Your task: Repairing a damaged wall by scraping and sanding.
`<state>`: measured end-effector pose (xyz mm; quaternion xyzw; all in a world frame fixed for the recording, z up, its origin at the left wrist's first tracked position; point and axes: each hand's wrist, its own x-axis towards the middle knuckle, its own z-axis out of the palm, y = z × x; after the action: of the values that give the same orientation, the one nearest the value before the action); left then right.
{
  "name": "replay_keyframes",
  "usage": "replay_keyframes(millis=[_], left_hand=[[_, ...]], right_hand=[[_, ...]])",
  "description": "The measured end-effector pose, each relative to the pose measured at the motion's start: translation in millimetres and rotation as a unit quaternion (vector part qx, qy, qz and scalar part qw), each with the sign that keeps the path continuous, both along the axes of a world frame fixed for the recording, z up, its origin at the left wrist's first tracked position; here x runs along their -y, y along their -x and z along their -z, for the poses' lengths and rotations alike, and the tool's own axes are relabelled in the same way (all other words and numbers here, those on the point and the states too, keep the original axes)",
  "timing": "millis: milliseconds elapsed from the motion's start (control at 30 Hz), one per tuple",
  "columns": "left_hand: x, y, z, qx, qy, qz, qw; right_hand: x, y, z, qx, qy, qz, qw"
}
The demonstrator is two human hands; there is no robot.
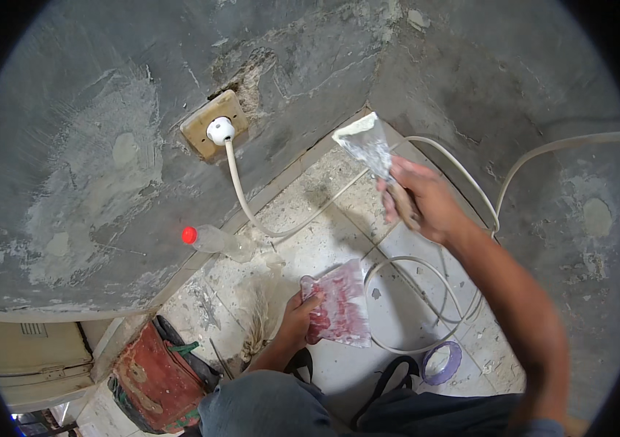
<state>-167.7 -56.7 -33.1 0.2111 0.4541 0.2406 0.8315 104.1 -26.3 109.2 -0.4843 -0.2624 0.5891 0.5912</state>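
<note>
My right hand (423,195) is closed round the wooden handle of a putty knife (370,149), its blade pointing up and left, with white filler along the tip. Lower down, my left hand (300,317) grips a flat red plastic spreader (339,304) smeared with white filler, its wide edge facing right. The two tools are apart, both held above the tiled floor. In front of me stands the grey wall (99,167), where pale patches of filler show. A broken hollow (252,76) lies just above the socket.
A white plug (220,131) sits in the wall socket (201,135); its cable (241,193) loops over the floor. A red-capped clear bottle (222,242) leans by the wall. A purple tape roll (442,363) lies near my feet, a worn red bag (157,375) at lower left.
</note>
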Motion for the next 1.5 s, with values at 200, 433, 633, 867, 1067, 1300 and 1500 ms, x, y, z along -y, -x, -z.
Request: replay_keyframes(millis=[200, 433, 633, 867, 1067, 1300, 1500], left_hand=[[-17, 34, 2, -0.028, 0.068, 0.051, 0.996], [-26, 47, 3, -0.104, 0.041, 0.023, 0.993], [-26, 50, 20, -0.096, 0.064, 0.010, 0.993], [-24, 46, 26, -0.109, 0.056, 0.020, 0.992], [-25, 48, 24, -0.122, 0.059, 0.024, 0.990], [-25, 47, 24, -0.120, 0.059, 0.028, 0.991], [-28, 48, 14, -0.114, 0.062, 0.053, 0.990]], right_hand=[[-60, -4, 94, -0.016, 0.049, 0.021, 0.998], [-98, -33, 130, 0.029, 0.056, 0.015, 0.998], [-107, -46, 126, 0.049, 0.053, -0.028, 0.997], [-111, -38, 121, 0.045, 0.063, -0.015, 0.997], [-122, -39, 112, 0.051, 0.069, -0.022, 0.996], [-136, -39, 84, 0.015, 0.091, 0.004, 0.996], [-185, -29, 34, -0.067, 0.173, 0.017, 0.983]])
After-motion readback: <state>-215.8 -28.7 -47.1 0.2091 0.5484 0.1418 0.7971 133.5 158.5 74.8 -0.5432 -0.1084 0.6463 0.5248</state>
